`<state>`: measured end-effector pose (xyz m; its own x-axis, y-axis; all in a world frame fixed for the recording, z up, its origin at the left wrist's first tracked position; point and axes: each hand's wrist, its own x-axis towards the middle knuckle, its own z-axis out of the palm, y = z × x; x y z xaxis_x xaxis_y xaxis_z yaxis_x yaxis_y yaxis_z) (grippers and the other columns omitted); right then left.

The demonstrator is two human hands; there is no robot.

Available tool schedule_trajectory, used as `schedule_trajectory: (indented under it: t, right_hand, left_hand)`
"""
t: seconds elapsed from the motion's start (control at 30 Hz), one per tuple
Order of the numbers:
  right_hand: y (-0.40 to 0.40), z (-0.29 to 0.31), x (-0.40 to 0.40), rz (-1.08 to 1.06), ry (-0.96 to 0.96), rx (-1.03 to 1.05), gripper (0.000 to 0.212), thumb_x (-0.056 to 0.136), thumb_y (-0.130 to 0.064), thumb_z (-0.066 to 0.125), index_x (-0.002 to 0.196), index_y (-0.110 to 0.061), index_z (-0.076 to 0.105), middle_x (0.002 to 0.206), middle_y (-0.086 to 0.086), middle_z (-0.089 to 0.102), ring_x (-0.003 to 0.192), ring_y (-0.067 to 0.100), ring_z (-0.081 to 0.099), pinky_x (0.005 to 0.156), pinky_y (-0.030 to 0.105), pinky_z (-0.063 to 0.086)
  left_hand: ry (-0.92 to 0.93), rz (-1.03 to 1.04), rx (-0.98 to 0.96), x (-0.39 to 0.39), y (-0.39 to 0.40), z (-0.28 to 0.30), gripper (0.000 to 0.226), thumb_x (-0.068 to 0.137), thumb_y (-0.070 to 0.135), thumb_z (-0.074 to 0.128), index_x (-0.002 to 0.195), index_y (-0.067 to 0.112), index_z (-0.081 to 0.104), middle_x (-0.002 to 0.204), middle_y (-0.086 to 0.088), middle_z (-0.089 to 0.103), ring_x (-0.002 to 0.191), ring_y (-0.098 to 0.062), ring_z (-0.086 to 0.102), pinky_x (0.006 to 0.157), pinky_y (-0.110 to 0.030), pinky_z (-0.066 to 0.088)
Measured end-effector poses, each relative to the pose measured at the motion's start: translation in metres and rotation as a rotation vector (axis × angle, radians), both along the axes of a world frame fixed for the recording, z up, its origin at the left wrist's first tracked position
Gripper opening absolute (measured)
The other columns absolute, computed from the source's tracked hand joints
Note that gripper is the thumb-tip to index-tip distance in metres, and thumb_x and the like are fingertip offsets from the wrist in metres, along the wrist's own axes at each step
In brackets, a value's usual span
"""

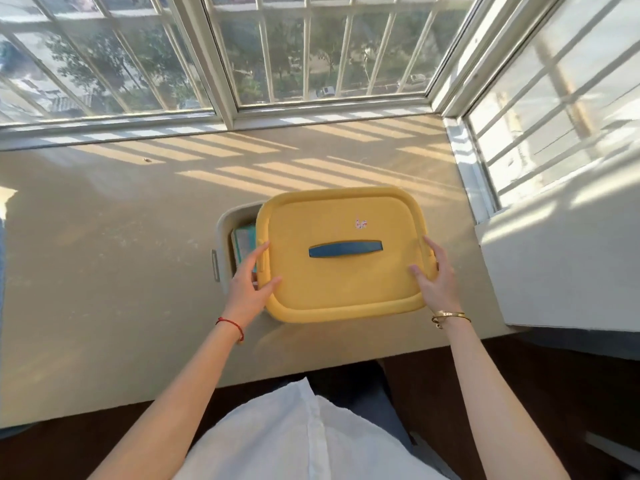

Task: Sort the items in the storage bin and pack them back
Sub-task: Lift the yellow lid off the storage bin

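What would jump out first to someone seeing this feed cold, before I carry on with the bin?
The big yellow lid with its blue handle dominates the middle of the sunlit windowsill counter, gripped by the left hand and right hand at its side edges. It sits shifted right of the beige storage bin, leaving a gap at the bin's left end where teal items show.

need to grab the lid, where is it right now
In the head view the yellow lid sits mid-frame, held between both hands, shifted right over the grey bin.
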<state>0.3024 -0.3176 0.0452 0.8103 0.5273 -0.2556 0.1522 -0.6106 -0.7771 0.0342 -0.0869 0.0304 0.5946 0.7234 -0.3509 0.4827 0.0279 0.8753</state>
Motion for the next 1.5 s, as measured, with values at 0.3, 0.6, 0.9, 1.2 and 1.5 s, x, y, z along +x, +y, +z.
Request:
schedule_trajectory:
  t: [0.3,0.6,0.9,1.2,1.5]
  right_hand:
    - [-0.131,-0.009,0.063,-0.035,0.031,-0.066,0.058,0.09,-0.02,0.066,0.141,-0.033,0.042,0.139,0.003,0.043,0.129,0.023,0.041,0.108,0.047,0.038]
    - [-0.204,-0.062,0.141,0.06,-0.011,-0.153,0.055,0.092,-0.017,0.061,0.143,-0.022,0.04,0.136,0.01,0.041,0.125,0.022,0.039,0.11,0.04,0.033]
    - [-0.202,-0.142,0.177,0.151,0.007,-0.198,0.058,0.091,-0.012,0.062,0.144,-0.018,0.039,0.141,0.012,0.037,0.133,0.024,0.035,0.115,0.038,0.027]
    - [-0.197,-0.197,0.188,0.216,-0.071,-0.254,0.061,0.091,-0.012,0.06,0.146,-0.019,0.036,0.136,0.013,0.04,0.127,0.025,0.041,0.107,0.024,0.025]
    - [-0.2,-0.209,0.176,0.244,-0.248,-0.436,0.06,0.095,-0.02,0.057,0.149,-0.018,0.032,0.143,0.017,0.037,0.134,0.032,0.035,0.113,0.042,0.031]
  left_hand:
    - [-0.006,-0.029,-0.085,0.075,-0.119,-0.016,0.07,0.085,0.016,0.07,0.134,0.055,0.038,0.14,0.002,0.042,0.123,-0.023,0.051,0.097,-0.051,0.05]
    - [0.117,-0.003,-0.053,0.147,-0.21,-0.057,0.068,0.086,0.016,0.069,0.138,0.045,0.036,0.14,0.005,0.042,0.126,-0.017,0.045,0.106,-0.048,0.042]
    - [0.274,0.025,-0.065,0.179,-0.225,-0.123,0.067,0.09,0.013,0.064,0.145,0.035,0.033,0.146,-0.003,0.039,0.131,-0.023,0.04,0.11,-0.046,0.036]
    - [0.349,0.091,-0.019,0.193,-0.235,-0.168,0.061,0.092,0.014,0.062,0.146,0.027,0.037,0.149,-0.004,0.039,0.136,-0.024,0.036,0.113,-0.042,0.029]
    - [0.421,0.062,0.132,0.197,-0.241,-0.18,0.06,0.089,0.012,0.066,0.143,0.017,0.042,0.146,-0.012,0.043,0.135,-0.03,0.039,0.113,-0.041,0.029]
